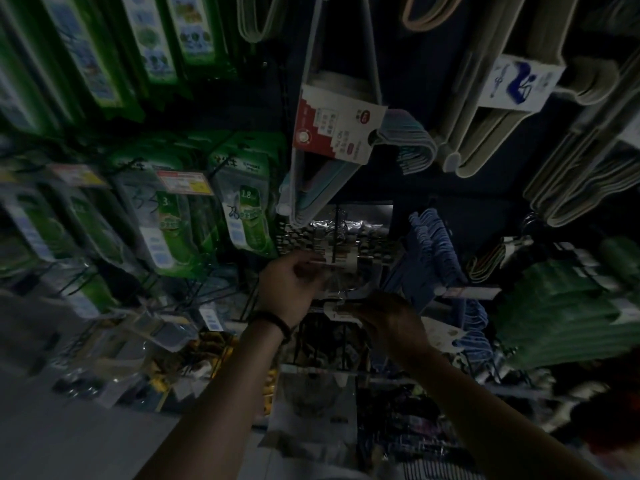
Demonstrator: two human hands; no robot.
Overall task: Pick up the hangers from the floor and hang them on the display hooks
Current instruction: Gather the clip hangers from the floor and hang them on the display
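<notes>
The scene is dim and blurred. My left hand [292,289] reaches up to a clear plastic pack [337,275] at the middle of the display wall and pinches its upper left edge. My right hand [388,318] grips a white card or header [341,311] at the pack's lower edge. What the pack contains cannot be made out. A dark display hook [334,237] runs down just above the pack. Blue hangers [434,251] hang to the right of my hands, and a bundle of pale hangers with a red and white card [332,126] hangs above.
Green packaged goods [249,209] on hooks fill the wall to the left. Beige hanger bundles [491,133] hang at the upper right and green hangers [561,313] at the right. Bagged items [311,403] hang below my hands. Grey floor [69,438] shows at the lower left.
</notes>
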